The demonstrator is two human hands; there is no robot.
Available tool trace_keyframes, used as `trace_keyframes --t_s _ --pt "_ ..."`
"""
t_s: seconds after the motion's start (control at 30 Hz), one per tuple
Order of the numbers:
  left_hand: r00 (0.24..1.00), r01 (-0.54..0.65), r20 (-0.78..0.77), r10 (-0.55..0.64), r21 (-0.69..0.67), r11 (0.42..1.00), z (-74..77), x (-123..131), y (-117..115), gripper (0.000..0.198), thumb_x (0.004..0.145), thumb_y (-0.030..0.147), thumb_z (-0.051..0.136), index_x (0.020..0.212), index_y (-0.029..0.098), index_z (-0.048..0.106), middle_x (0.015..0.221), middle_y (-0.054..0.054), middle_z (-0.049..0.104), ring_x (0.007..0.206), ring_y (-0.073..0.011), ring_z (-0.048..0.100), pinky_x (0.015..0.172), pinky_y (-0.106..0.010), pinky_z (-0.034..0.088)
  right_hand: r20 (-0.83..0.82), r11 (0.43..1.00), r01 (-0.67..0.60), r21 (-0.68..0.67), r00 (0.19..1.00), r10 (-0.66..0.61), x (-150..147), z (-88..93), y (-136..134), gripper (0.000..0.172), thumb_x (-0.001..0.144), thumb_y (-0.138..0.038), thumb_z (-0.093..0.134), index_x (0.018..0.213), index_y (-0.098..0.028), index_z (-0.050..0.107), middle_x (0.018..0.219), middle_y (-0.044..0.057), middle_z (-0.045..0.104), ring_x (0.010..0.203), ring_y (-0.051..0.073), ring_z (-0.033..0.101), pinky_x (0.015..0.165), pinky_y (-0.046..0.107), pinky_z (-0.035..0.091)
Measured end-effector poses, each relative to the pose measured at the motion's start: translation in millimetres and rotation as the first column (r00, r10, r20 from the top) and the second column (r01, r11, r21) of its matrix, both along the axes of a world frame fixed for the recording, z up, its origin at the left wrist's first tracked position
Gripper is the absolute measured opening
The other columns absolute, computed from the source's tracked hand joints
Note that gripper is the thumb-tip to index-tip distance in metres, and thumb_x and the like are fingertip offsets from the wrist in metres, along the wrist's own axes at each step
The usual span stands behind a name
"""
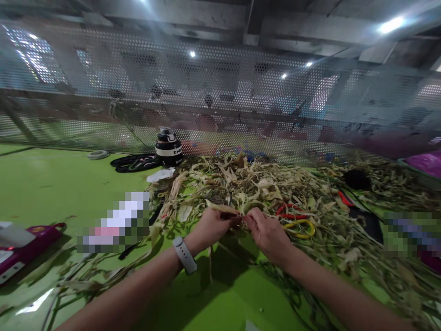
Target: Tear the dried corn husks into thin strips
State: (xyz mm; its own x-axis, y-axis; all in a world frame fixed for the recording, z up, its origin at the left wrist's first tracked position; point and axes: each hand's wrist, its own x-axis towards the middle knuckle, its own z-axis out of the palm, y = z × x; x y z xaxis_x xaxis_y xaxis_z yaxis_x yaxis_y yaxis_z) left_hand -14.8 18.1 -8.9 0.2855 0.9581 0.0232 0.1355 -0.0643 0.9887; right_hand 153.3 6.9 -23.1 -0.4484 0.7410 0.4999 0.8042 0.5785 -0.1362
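My left hand (217, 226), with a pale watch strap (185, 255) on its wrist, is closed on a dried leaf strip (223, 209), which looks like husk. My right hand (268, 233) meets it at the fingertips, pinching the same dry strip. A thin pale strand (210, 264) hangs below the left hand. Just behind both hands spreads a heap of dried leaves (227, 177). Right of my right hand lie a red loop-shaped handle (291, 212) and a yellow loop-shaped handle (305, 229), partly among the leaves.
A black flask (168, 149) stands at the back on the green table (79, 174), beside a black pouch-like item (134, 162) and a roll of tape (98, 155). A magenta device (32, 246) sits at left. A perforated screen (220, 101) rises behind.
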Motion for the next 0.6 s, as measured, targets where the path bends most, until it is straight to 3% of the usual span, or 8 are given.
trace_keyframes --t_s 0.27,0.43,0.5,0.6 --pt "0.962 0.213 -0.212 -0.173 0.187 0.959 1.0 -1 -3 0.017 0.073 0.018 0.053 0.075 0.012 0.069 0.067 -0.003 0.065 0.058 -0.0116 0.051 0.055 -0.021 0.041 -0.019 0.994 0.061 0.087 0.998 -0.06 1 -5.6 2 0.038 0.095 -0.036 0.024 0.082 -0.017 0.054 0.043 -0.002 0.051 0.033 0.013 0.049 0.039 0.024 0.018" --pt "0.918 0.348 -0.265 -0.297 0.172 0.922 8.9 -3 -3 0.02 0.077 0.019 0.048 0.073 0.013 0.066 0.072 -0.002 0.063 0.064 -0.0119 0.05 0.062 -0.022 0.04 -0.182 0.978 0.106 -0.178 0.974 -0.139 -1 0.9 2 0.028 0.093 -0.036 0.031 0.082 -0.019 0.05 0.046 -0.002 0.051 0.04 0.015 0.052 0.041 0.023 0.025" --pt "0.921 0.338 -0.253 -0.296 0.139 0.931 10.6 -3 -4 0.02 0.079 0.023 0.048 0.078 0.013 0.065 0.074 -0.002 0.062 0.066 -0.0126 0.051 0.062 -0.022 0.04 -0.245 0.954 0.1 -0.282 0.954 -0.172 -2 3.8 2 0.024 0.092 -0.034 0.032 0.081 -0.02 0.048 0.048 -0.002 0.052 0.042 0.015 0.053 0.042 0.022 0.028" --pt "0.944 0.285 -0.204 -0.26 0.099 0.953 9.5 -2 -7 0.024 0.081 0.031 0.047 0.081 0.014 0.064 0.074 -0.002 0.061 0.065 -0.0127 0.049 0.06 -0.022 0.039 -0.293 0.941 0.091 -0.325 0.937 -0.192 -4 4.9 2 0.022 0.091 -0.032 0.033 0.079 -0.02 0.047 0.055 0.001 0.057 0.048 0.016 0.054 0.046 0.023 0.032"
